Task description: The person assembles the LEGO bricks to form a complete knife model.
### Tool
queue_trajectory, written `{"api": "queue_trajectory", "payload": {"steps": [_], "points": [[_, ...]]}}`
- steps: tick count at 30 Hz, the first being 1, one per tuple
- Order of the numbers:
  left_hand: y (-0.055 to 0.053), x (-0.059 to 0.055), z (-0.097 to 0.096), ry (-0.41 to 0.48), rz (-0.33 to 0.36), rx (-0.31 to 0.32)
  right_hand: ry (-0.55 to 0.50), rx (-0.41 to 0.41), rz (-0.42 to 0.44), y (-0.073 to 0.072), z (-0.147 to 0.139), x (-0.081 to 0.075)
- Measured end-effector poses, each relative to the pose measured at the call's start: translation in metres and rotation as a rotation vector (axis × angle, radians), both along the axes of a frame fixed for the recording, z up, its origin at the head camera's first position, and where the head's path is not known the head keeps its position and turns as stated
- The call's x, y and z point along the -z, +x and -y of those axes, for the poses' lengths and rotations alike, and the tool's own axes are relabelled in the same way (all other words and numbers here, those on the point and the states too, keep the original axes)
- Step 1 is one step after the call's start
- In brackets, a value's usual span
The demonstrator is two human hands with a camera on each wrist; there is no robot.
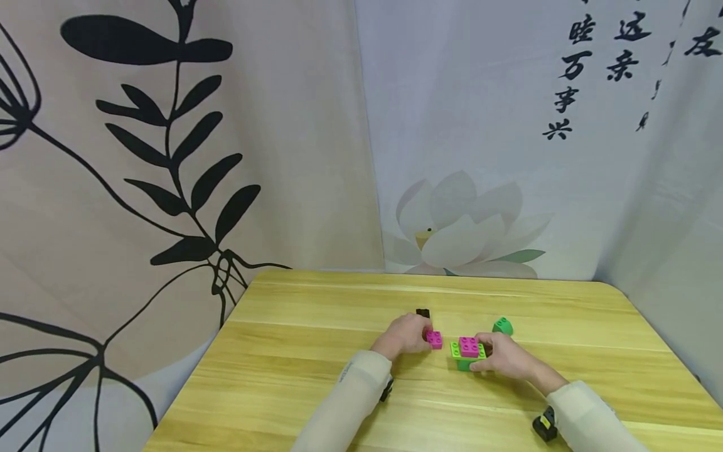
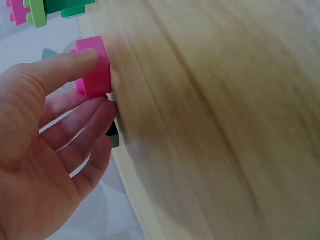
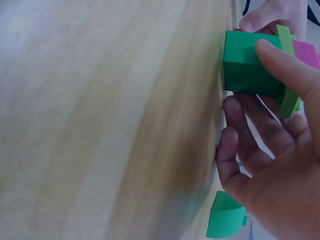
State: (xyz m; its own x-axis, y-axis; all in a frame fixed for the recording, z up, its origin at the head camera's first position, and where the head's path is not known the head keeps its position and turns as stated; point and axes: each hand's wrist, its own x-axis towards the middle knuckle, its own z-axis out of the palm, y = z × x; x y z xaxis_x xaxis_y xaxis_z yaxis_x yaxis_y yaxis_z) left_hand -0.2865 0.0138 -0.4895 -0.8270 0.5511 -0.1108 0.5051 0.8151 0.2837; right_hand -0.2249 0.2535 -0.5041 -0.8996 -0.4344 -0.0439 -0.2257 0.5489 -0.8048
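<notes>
My left hand (image 1: 405, 334) pinches a pink building brick (image 2: 94, 67) between thumb and fingers, low over the wooden table. To its right, my right hand (image 1: 508, 359) grips a small stack with the thumb on one side and fingers on the other. The stack has a green brick (image 3: 250, 62) at the bottom, a lime-green plate (image 1: 455, 353) across it and a second pink brick (image 1: 468, 346) on top, studs up. A gap separates the held pink brick from the stack.
A green brick with a rounded side (image 1: 503, 326) stands behind my right hand. Just beyond my left hand lies a black brick (image 1: 423, 312), partly hidden by it. The wooden table (image 1: 316, 307) ends at a printed fabric curtain (image 1: 305, 157) at the back.
</notes>
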Motion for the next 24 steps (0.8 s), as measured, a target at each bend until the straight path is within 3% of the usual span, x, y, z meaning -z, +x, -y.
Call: {"api": "queue_trajectory", "payload": {"steps": [8,15,24], "points": [[0.008,-0.005,0.005,0.051,0.04,-0.026,0.015,0.003,-0.009,0.001,0.0,-0.001],[0.016,-0.008,0.01,0.169,0.073,-0.02,0.012,0.004,0.001,0.001,0.001,-0.003],[0.022,-0.008,0.012,0.284,0.036,-0.023,0.008,-0.013,-0.005,0.002,0.001,-0.004]]}}
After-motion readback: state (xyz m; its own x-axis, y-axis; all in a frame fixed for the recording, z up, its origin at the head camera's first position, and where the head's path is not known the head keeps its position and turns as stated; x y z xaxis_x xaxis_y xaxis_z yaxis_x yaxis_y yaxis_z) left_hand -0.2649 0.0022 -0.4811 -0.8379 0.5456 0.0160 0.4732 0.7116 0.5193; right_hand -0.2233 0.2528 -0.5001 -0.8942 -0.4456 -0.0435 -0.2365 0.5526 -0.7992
